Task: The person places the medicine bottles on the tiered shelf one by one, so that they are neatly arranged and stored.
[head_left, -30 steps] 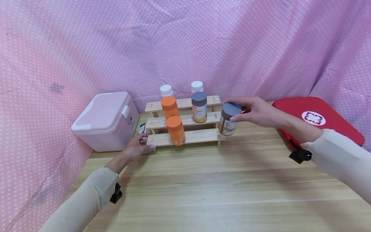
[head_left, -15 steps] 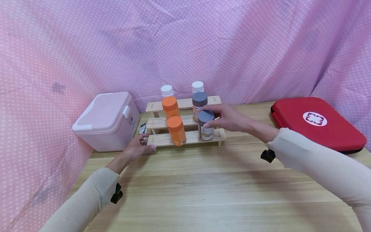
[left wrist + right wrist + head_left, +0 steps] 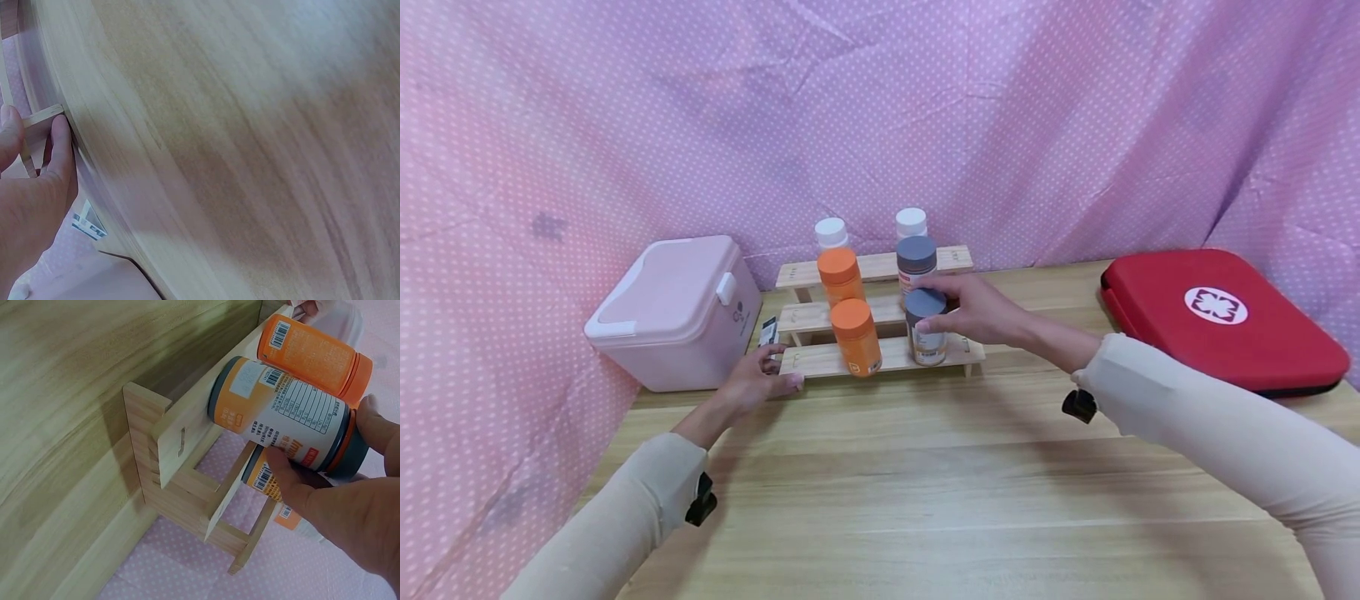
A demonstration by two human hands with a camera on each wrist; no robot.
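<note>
A three-step wooden rack (image 3: 820, 360) stands on the table, and my left hand (image 3: 752, 383) holds its lowest step by the left end; the left wrist view shows thumb and fingers around that wooden end (image 3: 42, 119). My right hand (image 3: 977, 310) grips a grey-lidded supplement bottle (image 3: 928, 337) near the lid. This bottle stands on the lowest step, right of an orange bottle (image 3: 857, 342). Behind them, the middle step bears another orange bottle (image 3: 840, 275) and a second grey-lidded bottle (image 3: 917, 257). Two white-capped bottles (image 3: 831, 233) are on the top step, partly hidden.
Left of the rack sits a pale pink lidded box (image 3: 673, 308), with a small printed card or packet (image 3: 768, 332) between them. A red case (image 3: 1217, 333) with a white emblem lies at the right. Pink dotted cloth (image 3: 880, 125) hangs behind the table (image 3: 880, 500).
My right hand has carried the grey-lidded bottle leftward from beside the rack onto the lowest step, then shifted it slightly further left. The left hand has stayed at the rack's end.
</note>
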